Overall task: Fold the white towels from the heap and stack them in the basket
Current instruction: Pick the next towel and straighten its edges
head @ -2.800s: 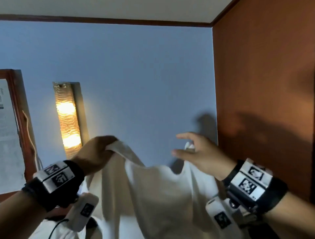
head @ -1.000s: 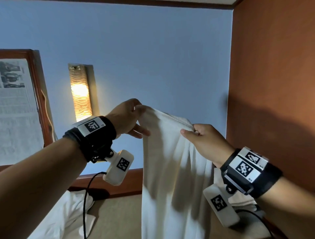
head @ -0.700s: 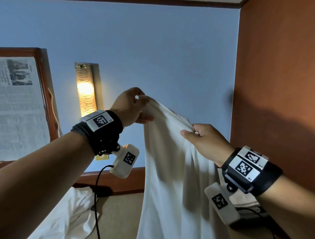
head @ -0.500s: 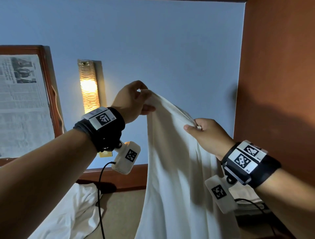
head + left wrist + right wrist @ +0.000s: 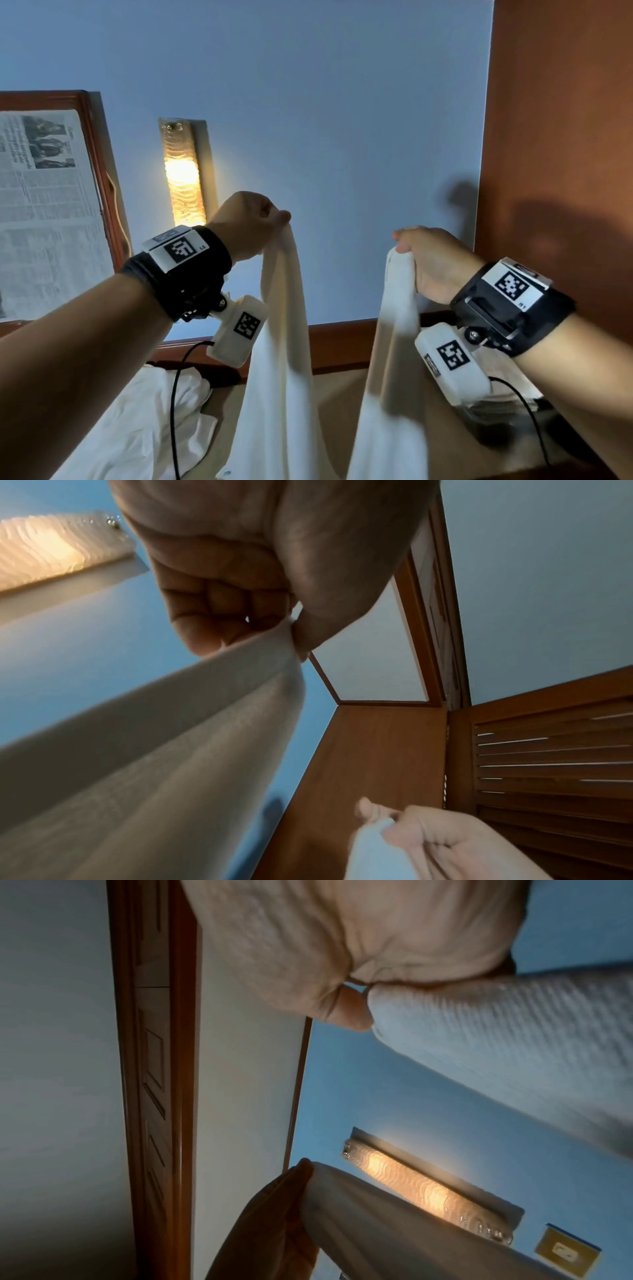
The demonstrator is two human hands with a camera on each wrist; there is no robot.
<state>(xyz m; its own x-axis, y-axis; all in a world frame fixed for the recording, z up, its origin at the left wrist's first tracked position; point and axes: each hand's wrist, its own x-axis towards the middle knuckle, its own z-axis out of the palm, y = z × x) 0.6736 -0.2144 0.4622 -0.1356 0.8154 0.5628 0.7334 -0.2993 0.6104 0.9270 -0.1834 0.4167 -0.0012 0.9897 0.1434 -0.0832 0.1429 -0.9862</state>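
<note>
A white towel (image 5: 274, 394) hangs in the air in front of the blue wall, held up at two points. My left hand (image 5: 255, 222) pinches one top corner of the towel (image 5: 192, 710) between thumb and curled fingers. My right hand (image 5: 424, 260) grips the other top corner, with the cloth (image 5: 496, 1047) bunched in its fist. The towel sags between the two hands and hangs down out of frame. A heap of white towels (image 5: 137, 421) lies at the lower left on the bed. Folded white cloth (image 5: 507, 394) shows under my right wrist; I cannot make out the basket.
A lit wall lamp (image 5: 183, 174) is mounted on the blue wall behind my left hand. A framed newspaper (image 5: 41, 212) hangs at the far left. A brown wooden panel (image 5: 561, 137) stands close on the right. A louvred wooden door (image 5: 548, 764) shows in the left wrist view.
My hands have moved apart: the left stayed high on the left, the right went right and lower. The towel's top edge, held bunched between them before, now sags in a gap.
</note>
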